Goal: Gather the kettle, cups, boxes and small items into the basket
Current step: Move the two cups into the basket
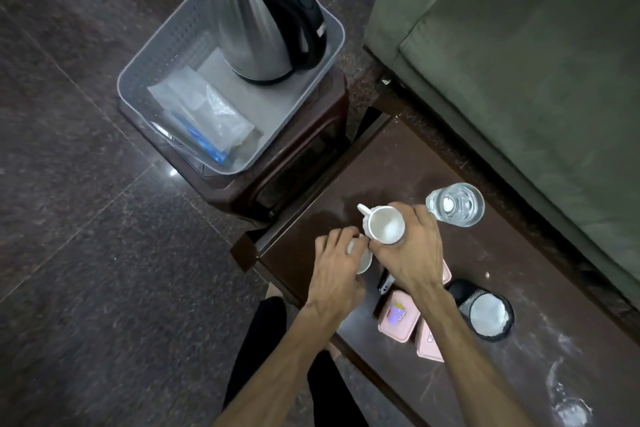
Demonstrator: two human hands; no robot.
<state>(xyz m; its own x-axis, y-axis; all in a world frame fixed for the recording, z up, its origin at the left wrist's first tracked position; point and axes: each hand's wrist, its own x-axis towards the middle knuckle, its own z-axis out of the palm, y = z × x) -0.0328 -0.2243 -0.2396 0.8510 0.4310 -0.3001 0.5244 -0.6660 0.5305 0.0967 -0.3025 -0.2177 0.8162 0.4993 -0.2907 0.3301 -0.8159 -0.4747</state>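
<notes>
I see the right hand (408, 253) wrapped around a white cup (384, 224), fingers closed on its side wall, mouth facing up, handle pointing away toward the stool. The left hand (337, 265) sits just beside it, fingers curled over a second white cup (364, 262) that is mostly hidden under the hand; it looks gripped, both cups touching or nearly so.

Just past the right hand's knuckles stands a clear glass (455, 204), upright on the dark table (519, 374). Below the right wrist lie two pink boxes (398, 315); one lid carries a purple and yellow sticker, and I can't read any writing on it. A small dark item sits between the boxes and the left hand, too hidden to identify. To the right of the forearm is a black mesh holder (485, 310) with something white inside.

Well away from both grips, up and left, the grey basket (311, 94) rests on a brown stool (294, 163). The steel kettle (256, 17) with black handle already stands in it, next to clear plastic packets (204, 111). A small label on the kettle handle is unreadable. Green sofa (519, 62) borders the table.
</notes>
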